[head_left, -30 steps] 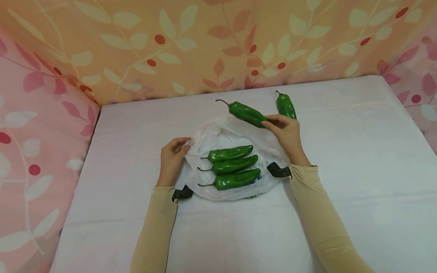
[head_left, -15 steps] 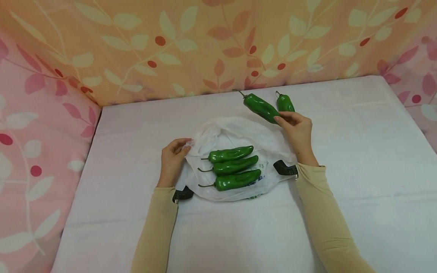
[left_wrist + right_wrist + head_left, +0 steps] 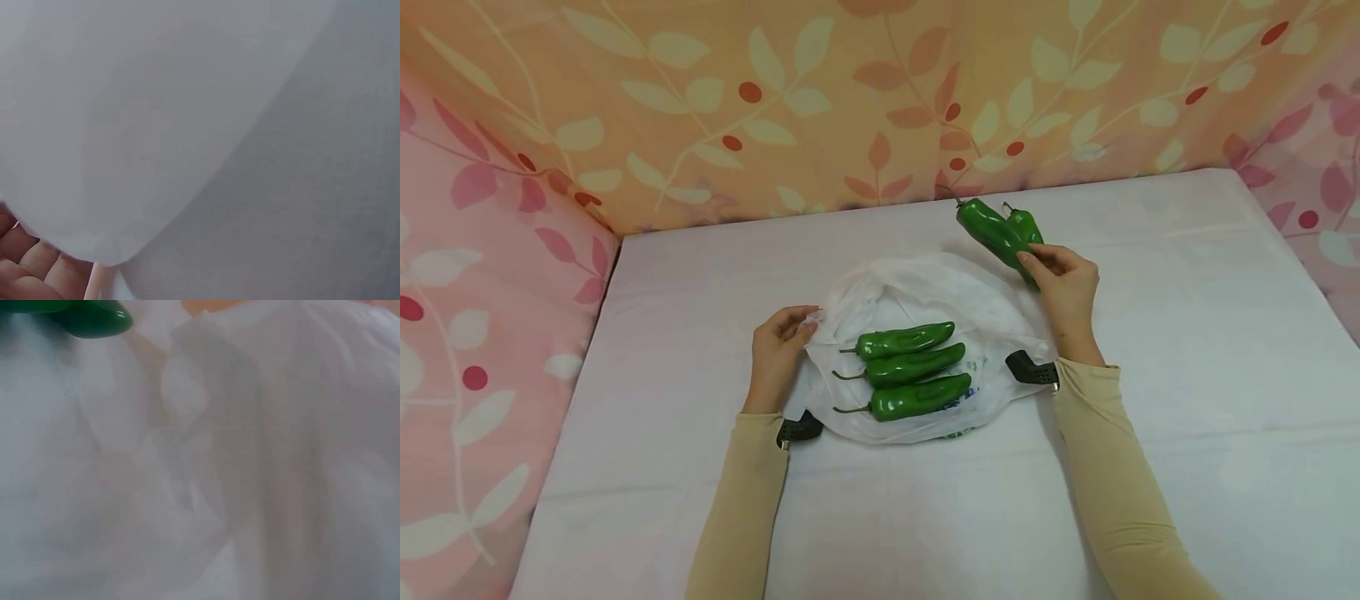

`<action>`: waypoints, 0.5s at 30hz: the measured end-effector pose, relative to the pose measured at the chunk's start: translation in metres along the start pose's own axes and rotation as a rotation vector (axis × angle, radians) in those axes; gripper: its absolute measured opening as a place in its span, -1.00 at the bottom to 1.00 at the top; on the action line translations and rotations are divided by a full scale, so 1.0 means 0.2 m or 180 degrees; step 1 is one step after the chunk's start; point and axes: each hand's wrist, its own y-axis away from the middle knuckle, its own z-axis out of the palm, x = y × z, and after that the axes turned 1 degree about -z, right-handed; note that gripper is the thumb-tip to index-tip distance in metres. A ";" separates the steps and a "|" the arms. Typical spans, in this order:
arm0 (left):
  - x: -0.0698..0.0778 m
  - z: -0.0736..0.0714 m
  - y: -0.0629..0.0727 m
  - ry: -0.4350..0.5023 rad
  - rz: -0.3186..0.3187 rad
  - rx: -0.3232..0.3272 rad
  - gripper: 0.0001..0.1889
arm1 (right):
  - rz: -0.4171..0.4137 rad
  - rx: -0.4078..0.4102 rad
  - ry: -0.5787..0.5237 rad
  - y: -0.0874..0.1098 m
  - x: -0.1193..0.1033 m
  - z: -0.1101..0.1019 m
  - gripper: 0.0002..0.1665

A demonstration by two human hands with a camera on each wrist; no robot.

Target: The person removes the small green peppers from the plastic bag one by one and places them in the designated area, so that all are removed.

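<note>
My left hand (image 3: pixel 777 354) pinches the left edge of a thin white plastic bag (image 3: pixel 925 273) spread on the table. Three long green peppers, the back one (image 3: pixel 904 340), the middle one (image 3: pixel 917 365) and the front one (image 3: pixel 923 397), lie side by side within the bag's outline, stems leftward. My right hand (image 3: pixel 1069 287) holds another green pepper (image 3: pixel 992 230) by its lower end, raised above the bag's far right side. Just behind it lies one more green pepper (image 3: pixel 1025 225), partly covered. In the left wrist view, the bag (image 3: pixel 144 125) hides much of my fingers (image 3: pixel 37 269).
A white cloth covers the table (image 3: pixel 1210 350). Leaf-patterned curtains (image 3: pixel 700 108) rise at its back and sides. Dark camera mounts, the left one (image 3: pixel 801 427) and the right one (image 3: pixel 1028 368), stick out from the cuffs beside the bag.
My right hand has moved to the right with its pepper, which now overlaps the pepper lying at the back. My left hand stays on the bag's edge.
</note>
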 end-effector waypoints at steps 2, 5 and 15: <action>-0.01 0.00 0.00 -0.0011 0.0016 0.0000 -0.75 | 0.0053 0.0097 -0.0074 -0.01 0.00 -0.01 -0.69; -0.01 0.00 0.00 0.0008 -0.0030 -0.0011 -0.74 | 0.0118 0.0202 -0.0102 -0.01 0.01 -0.03 -0.70; -0.01 0.00 0.00 0.0016 -0.0016 -0.0006 -0.75 | 0.0173 0.0444 -0.0241 -0.04 0.03 -0.06 -0.77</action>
